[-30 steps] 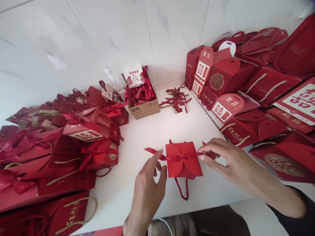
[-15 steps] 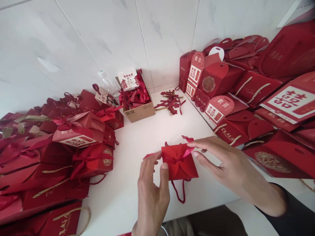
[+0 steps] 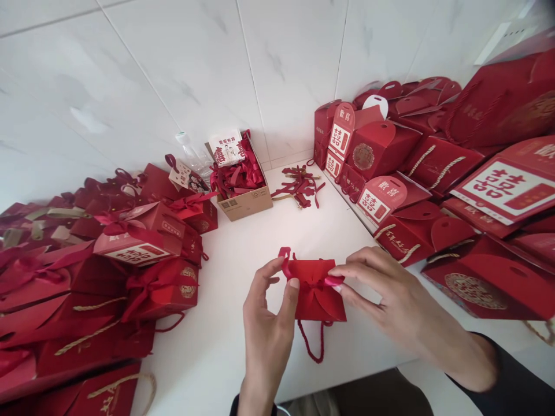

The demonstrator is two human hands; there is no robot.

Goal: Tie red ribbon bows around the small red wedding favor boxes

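Observation:
A small red gift box (image 3: 323, 303) with folded petal-like flaps stands on the white table in front of me. A red ribbon (image 3: 318, 285) crosses its top. At the box's right edge, my right hand (image 3: 381, 289) pinches a folded part of the ribbon between thumb and forefinger. On the other side, my left hand (image 3: 271, 309) has the ribbon's other end (image 3: 285, 257) between its thumb and forefinger, with its tip sticking up. A dark red cord handle (image 3: 313, 353) hangs out on the near side of the box.
Stacked red boxes with ribbons (image 3: 160, 283) line the left side. More red gift boxes (image 3: 384, 144) are piled at the right. A cardboard box (image 3: 247, 203) full of red ribbons stands by the wall, beside a clear bottle (image 3: 193, 156) and a loose heap of ribbons (image 3: 299, 186).
My left thumb and forefinger have come to the left ribbon end, which now stands up. The right hand has moved slightly down and left, and its ribbon part is now bunched into a fold.

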